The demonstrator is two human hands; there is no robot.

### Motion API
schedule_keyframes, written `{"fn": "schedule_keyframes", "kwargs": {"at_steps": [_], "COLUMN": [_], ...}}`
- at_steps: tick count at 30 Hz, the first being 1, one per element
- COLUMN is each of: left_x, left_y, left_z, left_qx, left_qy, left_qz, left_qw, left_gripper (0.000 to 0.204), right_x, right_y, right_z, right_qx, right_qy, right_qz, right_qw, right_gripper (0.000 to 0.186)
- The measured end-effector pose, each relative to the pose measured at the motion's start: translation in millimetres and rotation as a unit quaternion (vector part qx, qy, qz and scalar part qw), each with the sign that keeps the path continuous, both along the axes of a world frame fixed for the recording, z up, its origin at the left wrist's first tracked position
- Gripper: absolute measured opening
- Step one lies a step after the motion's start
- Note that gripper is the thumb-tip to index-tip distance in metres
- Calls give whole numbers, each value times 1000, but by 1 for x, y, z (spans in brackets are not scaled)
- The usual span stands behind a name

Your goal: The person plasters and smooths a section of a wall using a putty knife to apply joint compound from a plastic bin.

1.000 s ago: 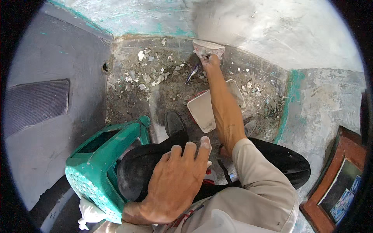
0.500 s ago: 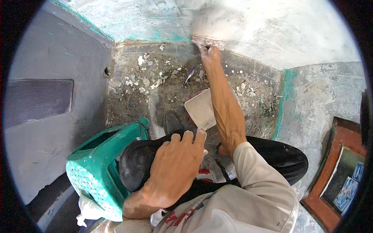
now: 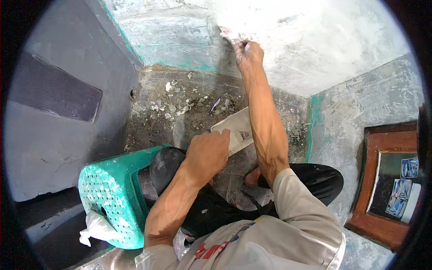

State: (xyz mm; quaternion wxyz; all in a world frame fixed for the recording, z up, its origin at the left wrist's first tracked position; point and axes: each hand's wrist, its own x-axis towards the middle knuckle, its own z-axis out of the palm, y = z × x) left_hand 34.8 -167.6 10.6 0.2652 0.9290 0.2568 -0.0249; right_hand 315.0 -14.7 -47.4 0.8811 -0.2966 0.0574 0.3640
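Observation:
Up on the pale wall (image 3: 297,45), my right hand (image 3: 249,55) is closed on a wide putty knife (image 3: 228,35). Its blade, partly lost in the glare, lies against the wall. My left hand (image 3: 208,150) is closed at the near-left rim of an off-white rectangular tub (image 3: 234,122), with the fingertips bent over the edge. The tub sits tilted between my knees, and a grey patch shows inside it. My right forearm covers its right side.
A green plastic stool (image 3: 105,198) with a knotted white plastic bag (image 3: 96,228) stands at left. Paint flakes (image 3: 182,109) and a thin purple-and-white object (image 3: 215,105) lie on the dirty floor. A brown wooden frame (image 3: 371,180) is at right, a grey panel (image 3: 67,85) at left.
My right hand has moved up the wall with the putty knife. My left hand has gone from spread above my knee to closed on the tub's rim, and the tub has tilted.

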Motion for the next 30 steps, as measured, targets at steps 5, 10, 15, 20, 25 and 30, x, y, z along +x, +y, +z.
{"fn": "schedule_keyframes", "kwargs": {"at_steps": [5, 10, 15, 20, 25, 30], "left_x": [-7, -8, 5, 13, 26, 35], "left_y": [0, 0, -4, -3, 1, 4], "left_z": [-6, 5, 14, 16, 23, 27], "left_qx": [31, 10, -2, -11, -40, -55], "left_qy": [-28, 3, -6, 53, 111, 134], "left_qz": [-2, 0, -29, -9, -20, -28], "left_qw": [999, 1000, 1000, 999, 993, 989], "left_gripper": [35, 36, 37, 37, 45, 49], "right_x": [-11, 12, 73, 77, 96, 157], "right_y": [-57, -120, -128, -80, -52, -38], "right_z": [58, -26, -204, -275, -322, -349], "right_qx": [8, -31, -15, -87, -137, -207], "right_qy": [-135, -116, 97, 145, 161, 158], "right_qz": [15, 37, 57, 45, 46, 51], "right_qw": [991, 992, 994, 985, 976, 964], "right_gripper": [28, 29, 42, 42, 38, 33]}}
